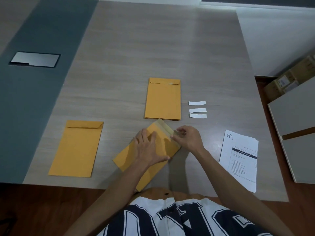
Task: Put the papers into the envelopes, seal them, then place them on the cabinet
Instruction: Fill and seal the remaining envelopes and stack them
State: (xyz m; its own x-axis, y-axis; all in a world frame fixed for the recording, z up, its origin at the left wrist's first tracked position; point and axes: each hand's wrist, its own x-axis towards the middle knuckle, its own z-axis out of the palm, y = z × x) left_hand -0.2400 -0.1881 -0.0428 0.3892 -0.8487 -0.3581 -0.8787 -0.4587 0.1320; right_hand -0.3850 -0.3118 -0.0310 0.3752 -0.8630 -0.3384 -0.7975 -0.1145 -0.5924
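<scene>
My left hand lies spread flat on the tilted manila envelope at the worktop's near edge. My right hand pinches the strip on its open flap. Papers lie right; more envelopes beyond.

the single head camera is looking steeply down and forward from above the person's chest, sitting close over the near edge of the table, its wide lens taking in floor beyond both table sides.
</scene>
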